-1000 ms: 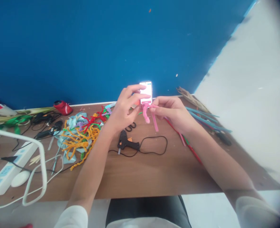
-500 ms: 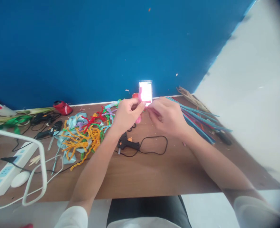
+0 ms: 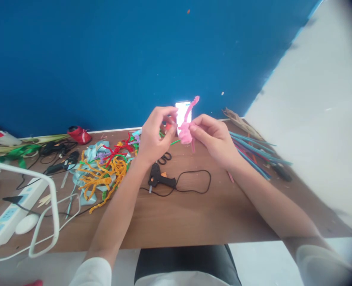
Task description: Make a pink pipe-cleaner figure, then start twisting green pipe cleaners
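Observation:
Between my hands, above the back of the table, is a pink fuzzy pipe cleaner (image 3: 185, 134) bent into a rounded clump, with one long strand rising up and to the right. My right hand (image 3: 213, 137) pinches it at its right side between thumb and fingers. Just left of it, my left hand (image 3: 158, 135) has its thumb and fingers apart, with nothing visible between them. Behind the pink piece, a lit phone (image 3: 181, 111) leans against the blue wall. Something orange-red (image 3: 170, 122) stands partly hidden behind my left fingers.
A black glue gun (image 3: 162, 178) with its cord and black-handled scissors (image 3: 165, 158) lie below my hands. Left are orange pipe cleaners (image 3: 104, 176), blue ribbon and a white power strip (image 3: 17, 210). Blue pipe cleaners (image 3: 253, 149) lie at right.
My left hand has let go of the pink pipe cleaner and opened. The piece is now turned, its long strand pointing up and right, held by my right hand.

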The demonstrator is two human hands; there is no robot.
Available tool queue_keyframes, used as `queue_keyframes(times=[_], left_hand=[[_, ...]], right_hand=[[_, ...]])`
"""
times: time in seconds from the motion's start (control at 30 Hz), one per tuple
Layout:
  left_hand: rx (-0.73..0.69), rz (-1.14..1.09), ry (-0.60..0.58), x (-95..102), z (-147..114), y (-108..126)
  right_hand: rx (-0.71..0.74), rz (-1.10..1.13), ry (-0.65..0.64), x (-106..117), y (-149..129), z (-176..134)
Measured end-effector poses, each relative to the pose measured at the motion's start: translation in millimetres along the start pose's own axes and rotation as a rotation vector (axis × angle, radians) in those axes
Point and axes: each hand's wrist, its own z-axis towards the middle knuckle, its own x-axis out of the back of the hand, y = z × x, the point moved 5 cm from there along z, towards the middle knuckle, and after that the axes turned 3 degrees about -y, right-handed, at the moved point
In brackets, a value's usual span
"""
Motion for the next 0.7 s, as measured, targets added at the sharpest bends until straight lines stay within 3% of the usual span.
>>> queue_keyframes(times=[0.07, 0.13, 0.33, 0.43, 0.53, 0.6, 0.7], left_hand=[[-0.203, 0.145, -0.025, -1.8, -1, 6], [-0.290, 0.212, -0.029, -2.6, -3, 9], [-0.263, 0.247, -0.015, -6.1, -2, 10], [-0.075, 0.186, -0.019, -10.6, 0, 5], [0.338, -0.129, -0.132, -20.6, -2, -8], [0.569, -0.390, -0.221, -28.8, -8, -13], [0.696, -0.589, -0.295, -33.9, -12, -15]], right_hand=[[-0.123, 0.258, -0.058, -3, 2, -1], [-0.194, 0.387, -0.100, -6, 2, -2], [-0.267, 0.334, -0.143, -8, 5, -3], [-0.122, -0.018, -0.082, -4, 2, -2], [0.204, -0.657, 0.001, -2, -11, -3], [0.415, -1.010, -0.017, -7, -15, -7], [0.569, -1.201, -0.022, -12, -14, -10]])
